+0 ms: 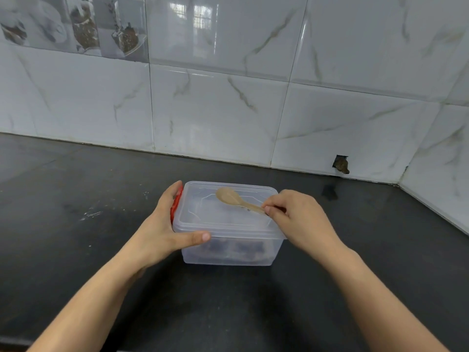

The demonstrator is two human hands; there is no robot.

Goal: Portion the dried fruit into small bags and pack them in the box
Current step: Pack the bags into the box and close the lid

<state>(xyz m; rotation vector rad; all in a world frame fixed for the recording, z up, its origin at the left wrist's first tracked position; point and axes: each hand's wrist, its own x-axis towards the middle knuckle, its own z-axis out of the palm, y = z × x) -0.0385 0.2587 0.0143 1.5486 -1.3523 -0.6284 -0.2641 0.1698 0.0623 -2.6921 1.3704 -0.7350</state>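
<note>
On a dark counter, the left hand (162,222) grips the lidded box (228,224) steady while the right hand (297,217) pinches the spoon (234,198) to lift it clear.

Probably a home kitchen — dark stone counter (76,199), marble-look wall tiles (215,110), food-print tiles (83,24).
</note>
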